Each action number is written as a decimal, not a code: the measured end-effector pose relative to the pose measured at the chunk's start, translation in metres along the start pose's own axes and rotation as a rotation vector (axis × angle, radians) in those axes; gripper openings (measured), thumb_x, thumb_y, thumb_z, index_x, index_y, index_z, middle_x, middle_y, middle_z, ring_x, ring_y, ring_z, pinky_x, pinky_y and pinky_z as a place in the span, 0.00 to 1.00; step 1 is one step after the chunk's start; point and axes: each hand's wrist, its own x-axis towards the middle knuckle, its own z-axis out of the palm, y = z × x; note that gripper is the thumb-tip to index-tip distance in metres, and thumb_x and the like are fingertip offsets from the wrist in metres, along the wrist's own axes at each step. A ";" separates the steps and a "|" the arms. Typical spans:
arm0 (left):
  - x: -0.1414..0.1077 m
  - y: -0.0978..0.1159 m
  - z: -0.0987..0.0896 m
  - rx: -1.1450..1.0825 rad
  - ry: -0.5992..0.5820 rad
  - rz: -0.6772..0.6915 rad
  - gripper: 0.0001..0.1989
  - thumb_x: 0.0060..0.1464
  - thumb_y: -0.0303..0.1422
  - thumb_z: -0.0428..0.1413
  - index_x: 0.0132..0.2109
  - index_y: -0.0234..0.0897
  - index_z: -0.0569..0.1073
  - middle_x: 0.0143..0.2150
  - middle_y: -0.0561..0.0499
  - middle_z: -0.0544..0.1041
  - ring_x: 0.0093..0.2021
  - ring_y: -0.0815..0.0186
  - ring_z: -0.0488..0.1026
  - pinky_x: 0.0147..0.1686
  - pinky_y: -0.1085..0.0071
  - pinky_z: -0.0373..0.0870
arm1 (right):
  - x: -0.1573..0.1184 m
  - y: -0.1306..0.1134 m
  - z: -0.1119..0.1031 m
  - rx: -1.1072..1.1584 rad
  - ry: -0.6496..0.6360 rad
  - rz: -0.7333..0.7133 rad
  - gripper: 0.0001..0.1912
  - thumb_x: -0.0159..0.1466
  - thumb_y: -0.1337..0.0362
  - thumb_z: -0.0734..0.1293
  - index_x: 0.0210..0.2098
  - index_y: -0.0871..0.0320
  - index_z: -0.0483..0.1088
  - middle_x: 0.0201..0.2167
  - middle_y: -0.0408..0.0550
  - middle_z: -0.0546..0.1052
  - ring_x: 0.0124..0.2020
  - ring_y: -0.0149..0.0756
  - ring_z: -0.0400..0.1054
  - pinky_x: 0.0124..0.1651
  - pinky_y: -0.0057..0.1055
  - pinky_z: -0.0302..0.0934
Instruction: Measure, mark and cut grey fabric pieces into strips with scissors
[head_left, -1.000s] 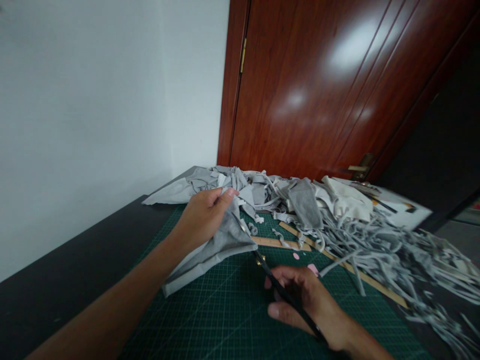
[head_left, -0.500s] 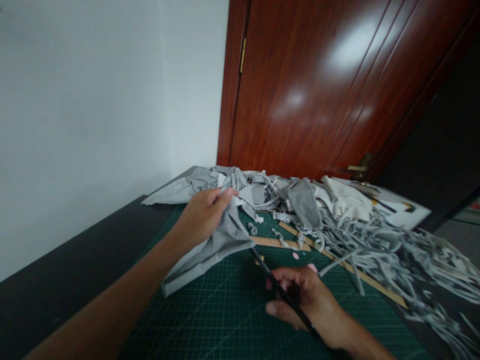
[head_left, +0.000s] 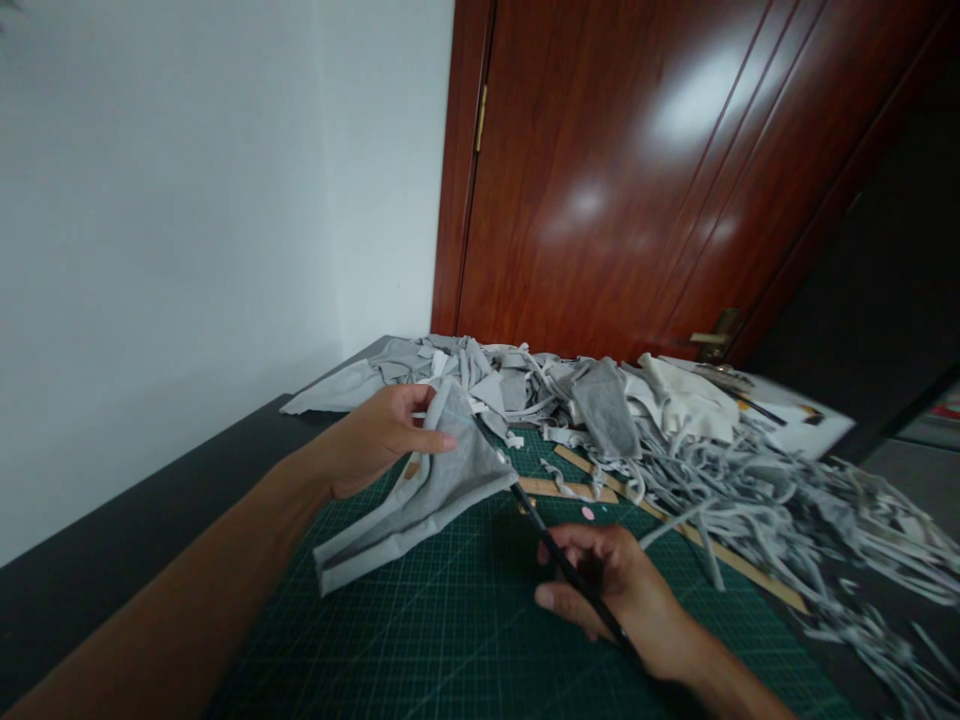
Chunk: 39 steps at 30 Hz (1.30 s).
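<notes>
Grey cloth (head_left: pixel 461 468) — pinched by left hand (head_left: pixel 386 435); ruler (head_left: pixel 550 488) markings blurred.

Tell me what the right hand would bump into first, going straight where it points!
Probably the grey cloth that the left hand holds. The right hand points its black tool that way, and the tool's far end overlaps the cloth, though depth is unclear.

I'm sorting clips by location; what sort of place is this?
Probably an indoor craft or sewing workspace: a green gridded mat, heaped grey fabric strips, and a wooden door just beyond.
</notes>
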 end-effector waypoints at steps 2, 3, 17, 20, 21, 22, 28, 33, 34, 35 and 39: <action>0.001 -0.001 -0.002 -0.021 0.048 -0.004 0.11 0.48 0.29 0.71 0.38 0.35 0.78 0.36 0.50 0.83 0.37 0.62 0.79 0.43 0.65 0.75 | 0.000 -0.001 0.000 -0.011 0.001 -0.001 0.24 0.57 0.48 0.83 0.37 0.57 0.74 0.19 0.32 0.63 0.19 0.25 0.51 0.21 0.25 0.43; 0.001 -0.001 -0.002 -0.033 0.069 0.005 0.10 0.49 0.30 0.71 0.36 0.35 0.78 0.34 0.51 0.83 0.35 0.63 0.78 0.41 0.67 0.74 | 0.000 -0.001 0.000 -0.012 0.002 0.001 0.24 0.57 0.47 0.83 0.36 0.57 0.74 0.19 0.32 0.63 0.19 0.25 0.50 0.21 0.25 0.43; 0.006 -0.004 0.026 -0.251 0.167 0.104 0.18 0.48 0.32 0.72 0.44 0.37 0.74 0.36 0.51 0.84 0.37 0.60 0.82 0.43 0.63 0.80 | 0.000 0.002 0.001 -0.014 0.032 -0.005 0.24 0.57 0.47 0.83 0.38 0.57 0.74 0.20 0.33 0.63 0.19 0.26 0.52 0.22 0.25 0.44; 0.005 -0.004 0.027 -0.269 0.194 0.114 0.28 0.41 0.27 0.75 0.47 0.37 0.72 0.36 0.53 0.84 0.35 0.63 0.81 0.42 0.63 0.81 | 0.001 0.001 0.001 -0.016 0.036 -0.014 0.24 0.57 0.47 0.83 0.38 0.56 0.74 0.20 0.32 0.62 0.20 0.26 0.51 0.22 0.26 0.43; 0.005 -0.004 0.027 -0.266 0.205 0.116 0.30 0.39 0.27 0.75 0.49 0.37 0.72 0.37 0.52 0.84 0.36 0.62 0.82 0.42 0.63 0.81 | 0.001 0.001 0.001 -0.013 0.036 -0.016 0.24 0.57 0.47 0.83 0.37 0.56 0.74 0.20 0.33 0.62 0.20 0.26 0.51 0.22 0.26 0.43; 0.005 -0.004 0.028 -0.259 0.212 0.118 0.32 0.37 0.27 0.76 0.50 0.37 0.72 0.38 0.52 0.84 0.37 0.62 0.82 0.43 0.62 0.82 | 0.001 0.001 0.001 -0.010 0.034 -0.019 0.24 0.57 0.47 0.83 0.37 0.57 0.74 0.20 0.33 0.62 0.20 0.27 0.51 0.22 0.26 0.43; 0.005 -0.006 0.030 -0.200 0.214 0.101 0.34 0.35 0.27 0.76 0.50 0.37 0.72 0.39 0.50 0.85 0.36 0.61 0.83 0.41 0.61 0.82 | -0.001 0.002 0.000 0.014 0.011 -0.047 0.24 0.57 0.46 0.82 0.41 0.56 0.76 0.22 0.34 0.63 0.23 0.28 0.53 0.26 0.28 0.46; 0.006 -0.008 0.028 -0.158 0.184 0.096 0.34 0.37 0.26 0.74 0.52 0.38 0.71 0.39 0.51 0.84 0.35 0.61 0.83 0.40 0.63 0.81 | -0.002 0.003 0.001 0.018 -0.005 -0.040 0.24 0.57 0.48 0.82 0.42 0.56 0.76 0.24 0.35 0.65 0.25 0.29 0.55 0.28 0.29 0.47; 0.006 -0.009 0.028 -0.151 0.183 0.091 0.34 0.37 0.26 0.74 0.53 0.38 0.71 0.39 0.51 0.84 0.35 0.61 0.83 0.39 0.62 0.81 | -0.002 0.003 0.001 0.017 -0.004 -0.037 0.23 0.57 0.48 0.82 0.42 0.56 0.76 0.24 0.35 0.65 0.25 0.30 0.55 0.28 0.29 0.47; 0.006 -0.009 0.029 -0.144 0.181 0.084 0.35 0.37 0.26 0.73 0.53 0.38 0.71 0.39 0.51 0.84 0.35 0.60 0.83 0.39 0.62 0.81 | -0.002 0.003 0.001 0.018 -0.002 -0.035 0.23 0.57 0.49 0.82 0.42 0.56 0.76 0.24 0.35 0.65 0.25 0.29 0.54 0.28 0.29 0.47; 0.004 -0.009 0.031 -0.111 0.188 0.065 0.35 0.36 0.25 0.72 0.54 0.38 0.70 0.37 0.51 0.84 0.33 0.60 0.82 0.36 0.62 0.81 | -0.001 0.002 0.003 0.027 0.002 -0.039 0.22 0.56 0.51 0.83 0.41 0.56 0.76 0.23 0.34 0.64 0.25 0.29 0.53 0.28 0.28 0.47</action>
